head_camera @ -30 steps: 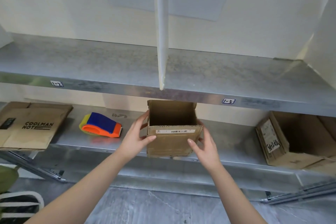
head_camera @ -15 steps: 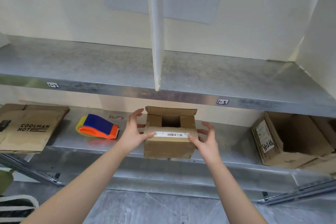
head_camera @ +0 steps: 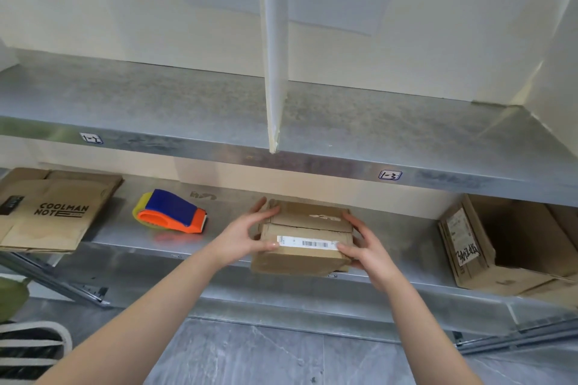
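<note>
While the cardboard box (head_camera: 300, 259) lay long side left-to-right along the shelf (head_camera: 119, 241), barcode label (head_camera: 308, 242) toward me, left hand (head_camera: 247, 237) and right hand (head_camera: 367, 248) gripped its ends, thumbs on top

Left hand (head_camera: 247, 236), right hand (head_camera: 367, 255) round closed cardboard box (head_camera: 300, 259) on shelf (head_camera: 406, 237)

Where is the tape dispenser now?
In the head view, the tape dispenser lies on the lower shelf, left of the held box, right of the flat carton.
</note>
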